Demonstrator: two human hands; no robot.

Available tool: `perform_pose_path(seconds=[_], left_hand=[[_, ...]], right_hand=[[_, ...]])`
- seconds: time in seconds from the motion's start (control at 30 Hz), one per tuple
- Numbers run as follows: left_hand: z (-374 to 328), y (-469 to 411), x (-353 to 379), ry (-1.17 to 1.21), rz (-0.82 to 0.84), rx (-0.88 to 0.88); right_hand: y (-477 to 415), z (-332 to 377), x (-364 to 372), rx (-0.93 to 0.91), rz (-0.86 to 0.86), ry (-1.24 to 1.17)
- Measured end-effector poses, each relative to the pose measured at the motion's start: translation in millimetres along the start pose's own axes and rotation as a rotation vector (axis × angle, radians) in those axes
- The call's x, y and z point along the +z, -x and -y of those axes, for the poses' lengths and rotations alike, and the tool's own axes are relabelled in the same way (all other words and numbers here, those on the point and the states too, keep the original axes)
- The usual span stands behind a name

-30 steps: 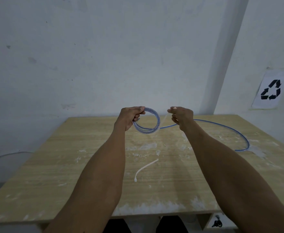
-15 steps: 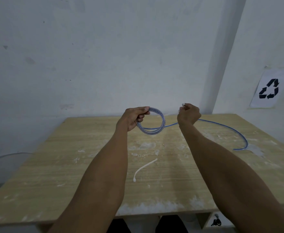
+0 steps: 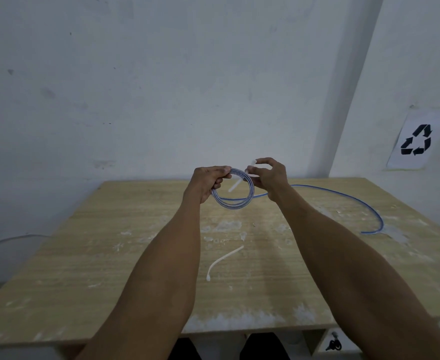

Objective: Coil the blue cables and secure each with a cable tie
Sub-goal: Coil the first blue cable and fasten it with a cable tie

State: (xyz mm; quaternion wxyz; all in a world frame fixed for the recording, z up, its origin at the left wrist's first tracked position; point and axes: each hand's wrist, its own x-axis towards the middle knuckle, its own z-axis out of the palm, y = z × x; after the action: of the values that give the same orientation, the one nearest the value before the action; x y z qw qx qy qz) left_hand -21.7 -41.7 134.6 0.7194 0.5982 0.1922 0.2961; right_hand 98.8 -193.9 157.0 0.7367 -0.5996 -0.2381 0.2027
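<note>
My left hand (image 3: 208, 181) grips a small coil of blue cable (image 3: 233, 203) at its upper left, held upright above the far middle of the wooden table (image 3: 109, 255). My right hand (image 3: 268, 175) pinches a white cable tie (image 3: 241, 178) that passes across the coil's upper right side. The cable's loose tail (image 3: 356, 201) runs from the coil behind my right wrist and curves over the table's right side. A second white cable tie (image 3: 224, 261) lies on the table in front of me.
A white wall stands right behind the table. A paper sheet with a recycling sign (image 3: 416, 140) is taped to the wall on the right. White paint smears mark the tabletop. A thin grey cable (image 3: 5, 241) runs on the left below table level.
My right hand has moved left from beside the coil onto its upper right edge, bringing the white cable tie against the loops. My left hand has kept its hold on the coil.
</note>
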Motion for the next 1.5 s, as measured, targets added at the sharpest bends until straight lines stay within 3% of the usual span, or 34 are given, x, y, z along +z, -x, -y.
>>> perform_pose_path(seconds=[0.17, 0.33, 0.47, 0.6, 0.73, 1.17, 1.5], left_hand=[[2.8, 0.4, 2.7, 0.016, -0.041, 0.031], [-1.1, 0.0, -0.5, 0.023, -0.065, 0.065], [-3.0, 0.6, -3.9, 0.011, -0.077, 0.078], [-1.4, 2.2, -3.8, -0.005, -0.06, 0.089], [-2.6, 4.6, -1.0, 0.004, -0.053, 0.071], [-4.5, 2.3, 4.0, -0.072, -0.107, 0.069], [-4.5, 1.0, -1.6, 0.002, -0.226, 0.079]], right_hand=[[0.2, 0.4, 6.3, 0.015, 0.1, 0.009], [3.8, 4.1, 10.9, 0.08, 0.283, -0.156], [4.5, 0.2, 11.2, 0.0, 0.397, -0.019], [6.5, 0.3, 16.5, -0.1, 0.289, 0.145], [1.4, -1.8, 18.5, -0.124, 0.178, 0.108], [-3.5, -3.0, 20.0, -0.182, 0.166, 0.134], [0.0, 3.0, 31.1, -0.267, 0.182, 0.223]])
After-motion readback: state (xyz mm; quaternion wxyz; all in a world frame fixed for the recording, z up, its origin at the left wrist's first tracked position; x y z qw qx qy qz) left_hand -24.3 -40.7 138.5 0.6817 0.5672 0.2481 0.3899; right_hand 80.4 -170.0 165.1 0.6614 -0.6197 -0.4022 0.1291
